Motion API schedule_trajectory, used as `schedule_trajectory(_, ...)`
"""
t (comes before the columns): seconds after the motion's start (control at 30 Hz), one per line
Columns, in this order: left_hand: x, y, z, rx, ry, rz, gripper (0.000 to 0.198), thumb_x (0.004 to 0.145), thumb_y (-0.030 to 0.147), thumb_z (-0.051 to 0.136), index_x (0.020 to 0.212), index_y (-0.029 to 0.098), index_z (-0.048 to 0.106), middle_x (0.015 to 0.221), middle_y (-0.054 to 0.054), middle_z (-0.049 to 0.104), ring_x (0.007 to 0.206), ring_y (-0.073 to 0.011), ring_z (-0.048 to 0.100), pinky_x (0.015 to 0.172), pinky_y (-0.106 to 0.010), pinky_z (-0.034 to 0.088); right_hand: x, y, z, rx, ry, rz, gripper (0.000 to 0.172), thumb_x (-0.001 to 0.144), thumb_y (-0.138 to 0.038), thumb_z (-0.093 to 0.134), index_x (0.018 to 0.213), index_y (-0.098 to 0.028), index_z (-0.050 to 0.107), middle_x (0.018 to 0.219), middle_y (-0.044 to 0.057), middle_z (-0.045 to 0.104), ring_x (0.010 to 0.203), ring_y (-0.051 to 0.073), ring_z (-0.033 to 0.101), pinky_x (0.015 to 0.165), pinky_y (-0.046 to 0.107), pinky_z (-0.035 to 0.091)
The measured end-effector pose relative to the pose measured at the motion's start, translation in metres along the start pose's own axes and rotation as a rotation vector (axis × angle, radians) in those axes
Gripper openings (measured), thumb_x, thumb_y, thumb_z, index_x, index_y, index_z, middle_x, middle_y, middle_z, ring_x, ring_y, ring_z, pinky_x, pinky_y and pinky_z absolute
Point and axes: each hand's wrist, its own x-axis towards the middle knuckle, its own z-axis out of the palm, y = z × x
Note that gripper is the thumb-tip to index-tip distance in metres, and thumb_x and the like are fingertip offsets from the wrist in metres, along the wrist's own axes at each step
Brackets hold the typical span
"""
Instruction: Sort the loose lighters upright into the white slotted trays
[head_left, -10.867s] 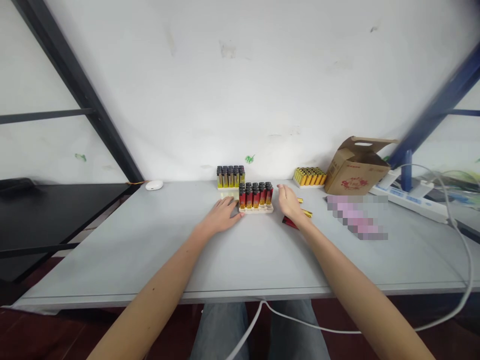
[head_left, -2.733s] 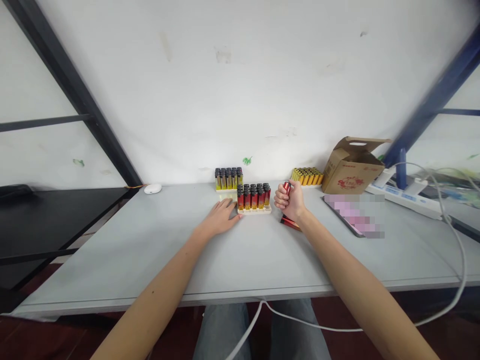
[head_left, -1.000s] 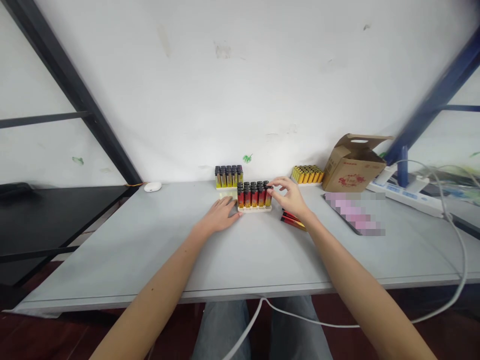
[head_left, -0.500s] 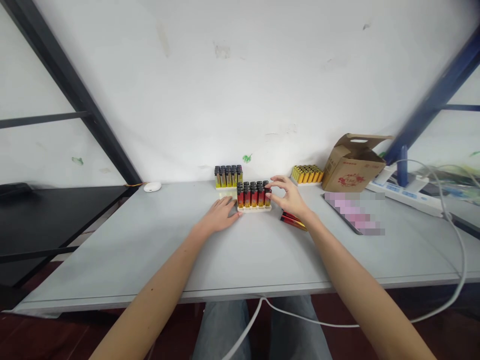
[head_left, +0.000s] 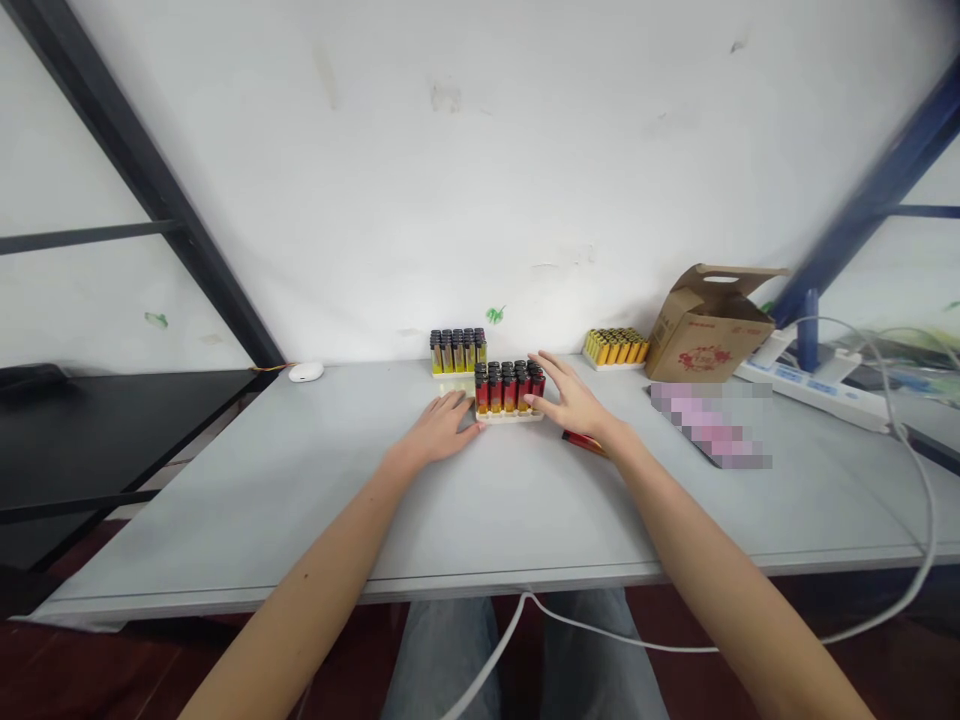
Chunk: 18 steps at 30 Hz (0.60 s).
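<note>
Red-and-yellow lighters (head_left: 509, 391) with black tops stand upright in rows in a white tray (head_left: 510, 418) at the middle of the table. My left hand (head_left: 444, 425) lies flat at the tray's left end, fingers stretched, thumb at its front left corner. At the right end is my right hand (head_left: 571, 400), fingers extended and thumb apart, close against the lighters; whether the fingertips touch them I cannot tell. At least one loose red lighter (head_left: 582, 442) lies on the table beneath my right wrist, partly hidden by it.
Yellow-green lighters (head_left: 458, 352) in a tray stand behind, near the wall. Farther right are yellow lighters (head_left: 616, 347) in another tray, an open cardboard box (head_left: 697, 345), a blurred pink flat object (head_left: 701, 425) and a power strip (head_left: 825, 392). A white case (head_left: 306, 372) sits left.
My right hand's fingers have spread from their curled pose at the lighters, and the thumb has dropped lower along the tray's right end. My left hand stays in place.
</note>
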Motion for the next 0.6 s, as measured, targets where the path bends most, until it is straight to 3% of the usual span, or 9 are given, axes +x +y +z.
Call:
schedule_trajectory(0.1, 0.0, 0.001, 0.0, 0.019, -0.019, -0.021, 0.054, 0.097, 0.052, 0.037, 0.138, 0.017, 0.045, 0.145, -0.016, 0.044, 0.137, -0.0311, 0.039, 0.114, -0.047, 0.032, -0.001, 0.002, -0.009, 0.017, -0.026, 0.08, 0.07, 0.09, -0.056, 0.048, 0.15, -0.023, 0.034, 0.157, 0.012, 0.032, 0.144, 0.03, 0.03, 0.117, 0.05, 0.027)
schedule_trajectory(0.2, -0.001, 0.002, -0.001, 0.043, -0.044, -0.054, 0.056, 0.097, 0.052, 0.036, 0.136, 0.014, 0.047, 0.147, -0.018, 0.042, 0.139, -0.0319, 0.036, 0.114, -0.046, 0.031, -0.001, 0.009, -0.021, 0.029, -0.033, 0.277, 0.055, 0.097, -0.042, 0.029, 0.147, -0.021, 0.035, 0.142, 0.014, 0.053, 0.13, 0.029, 0.05, 0.107, 0.048, 0.039)
schedule_trajectory(0.27, -0.001, 0.002, -0.002, 0.048, -0.045, -0.058, 0.056, 0.097, 0.053, 0.035, 0.136, 0.014, 0.047, 0.147, -0.018, 0.042, 0.14, -0.0318, 0.036, 0.114, -0.046, 0.031, -0.001, 0.016, -0.028, -0.058, -0.049, 0.412, 0.049, 0.095, -0.035, 0.03, 0.139, -0.018, 0.044, 0.129, 0.016, 0.062, 0.118, 0.029, 0.058, 0.099, 0.045, 0.045)
schedule_trajectory(0.33, -0.001, 0.002, -0.003, 0.045, -0.039, -0.048, 0.055, 0.097, 0.053, 0.035, 0.136, 0.015, 0.047, 0.147, -0.017, 0.043, 0.14, -0.0313, 0.037, 0.114, -0.045, 0.031, -0.001, 0.024, -0.033, -0.162, -0.165, 0.506, 0.042, 0.088, -0.034, 0.042, 0.123, -0.015, 0.057, 0.115, 0.016, 0.068, 0.103, 0.029, 0.064, 0.088, 0.04, 0.049)
schedule_trajectory(0.47, -0.001, 0.002, -0.002, 0.042, -0.046, -0.052, 0.056, 0.097, 0.052, 0.036, 0.136, 0.013, 0.047, 0.148, -0.018, 0.042, 0.14, -0.0317, 0.036, 0.115, -0.045, 0.03, -0.001, 0.035, -0.038, -0.214, -0.44, 0.567, 0.027, 0.074, -0.035, 0.063, 0.093, -0.018, 0.068, 0.089, 0.008, 0.073, 0.074, 0.022, 0.066, 0.064, 0.03, 0.048)
schedule_trajectory(0.6, -0.001, 0.001, -0.001, 0.038, -0.034, -0.051, 0.056, 0.097, 0.052, 0.036, 0.136, 0.014, 0.047, 0.147, -0.018, 0.042, 0.14, -0.0321, 0.037, 0.115, -0.046, 0.031, 0.0, 0.037, -0.034, -0.237, -0.444, 0.541, 0.016, 0.074, -0.03, 0.063, 0.085, -0.019, 0.069, 0.081, 0.004, 0.073, 0.067, 0.019, 0.065, 0.06, 0.028, 0.045)
